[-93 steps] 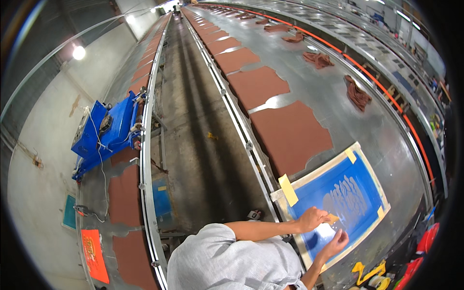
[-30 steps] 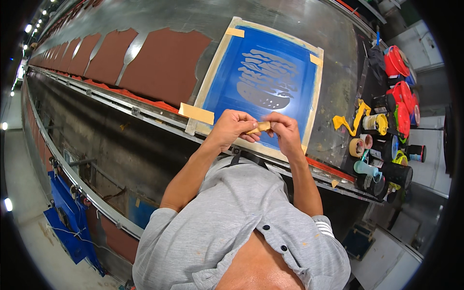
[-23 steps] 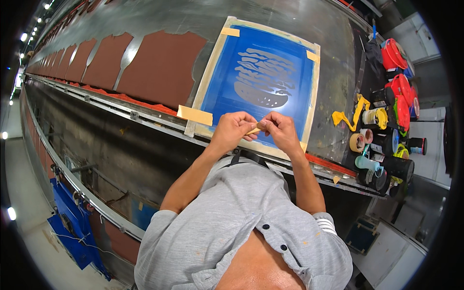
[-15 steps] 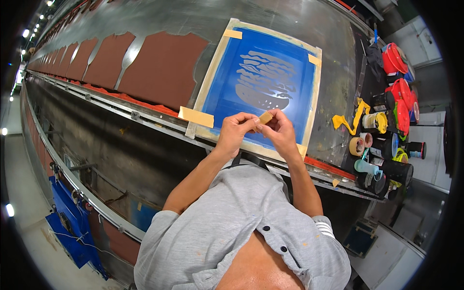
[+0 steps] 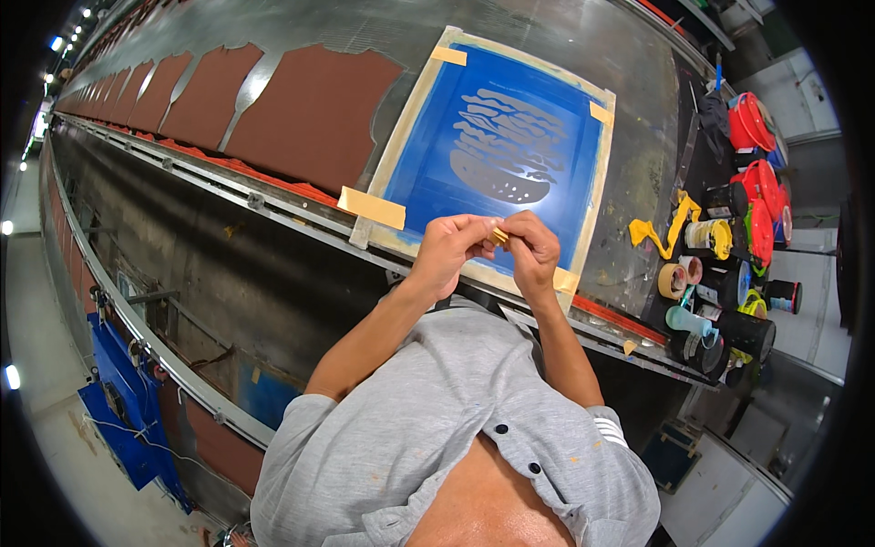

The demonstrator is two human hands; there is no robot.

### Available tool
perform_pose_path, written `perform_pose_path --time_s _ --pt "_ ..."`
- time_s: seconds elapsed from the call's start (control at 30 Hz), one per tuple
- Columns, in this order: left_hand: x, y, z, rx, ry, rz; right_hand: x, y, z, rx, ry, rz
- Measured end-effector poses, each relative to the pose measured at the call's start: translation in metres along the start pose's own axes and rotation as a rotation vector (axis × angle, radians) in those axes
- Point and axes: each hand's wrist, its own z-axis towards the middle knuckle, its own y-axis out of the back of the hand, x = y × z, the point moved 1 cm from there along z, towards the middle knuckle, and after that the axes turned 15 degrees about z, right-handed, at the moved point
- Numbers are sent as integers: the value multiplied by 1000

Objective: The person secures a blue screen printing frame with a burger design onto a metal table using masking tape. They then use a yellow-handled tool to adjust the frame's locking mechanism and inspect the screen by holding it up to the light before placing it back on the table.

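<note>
Left grip (image 5: 448,250) and right grip (image 5: 536,250) both pinch a small folded bit of tape (image 5: 499,237) above the near side of the screen (image 5: 507,150); judged best: light, even fingertip pressure, layers squared, any sticky face held clear of the screen below.

Both arms reach forward from the torso (image 5: 428,419), bent at the elbows. The left forearm (image 5: 372,339) slants inward to the right, while the right forearm (image 5: 567,351) points more nearly straight ahead. The left hand (image 5: 449,251) and the right hand (image 5: 535,252) meet in front of the body, their fingertips (image 5: 489,225) close together. Each is set in a pinch, thumb toward a curled index finger.
</note>
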Motion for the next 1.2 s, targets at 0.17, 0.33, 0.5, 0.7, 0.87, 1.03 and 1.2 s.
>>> perform_pose_path --time_s 0.17,0.33,0.5,0.7,0.87,1.03,1.2 --pt "11 -6 -3 -111 -118 131 -5 2 -1 -117 -200 250" --pt "26 -1 -4 -159 -120 303 -4 6 -3 -114 -502 253" --pt "38 -7 -11 -235 -56 286 -13 12 -9 1 -324 -93" --pt "42 1 -18 -367 -47 210 -8 2 -4 42 -564 250" --pt "36 29 -19 -354 -41 208 -18 -10 5 167 -629 289" --pt "11 64 -8 -250 -13 178 -37 -41 16 116 -491 320" --pt "-8 113 -4 -85 48 0 -57 -82 27 73 -356 312"
